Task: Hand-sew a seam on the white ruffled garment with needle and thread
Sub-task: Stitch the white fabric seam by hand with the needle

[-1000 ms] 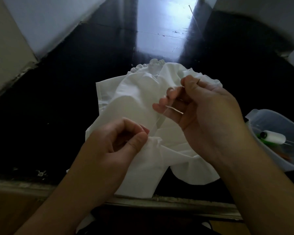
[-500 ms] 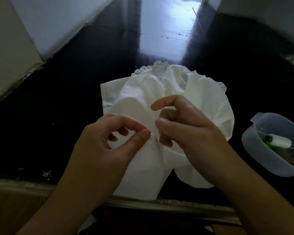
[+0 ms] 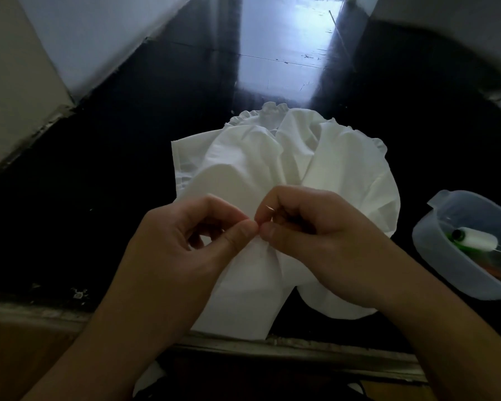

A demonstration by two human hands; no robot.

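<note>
The left hand (image 3: 191,241) is pinching a fold of the soft white ruffled cotton garment (image 3: 272,169) between thumb and forefinger. Touching it, the right hand (image 3: 307,230) is curling tight around a thin metal needle (image 3: 269,208), mostly hidden by fingers; the thread is too fine to make out. The garment is lying crumpled on the glossy black counter (image 3: 128,154). Right, a translucent plastic tub (image 3: 434,256) is holding a white thread spool (image 3: 475,240), cut off by the frame edge.
</note>
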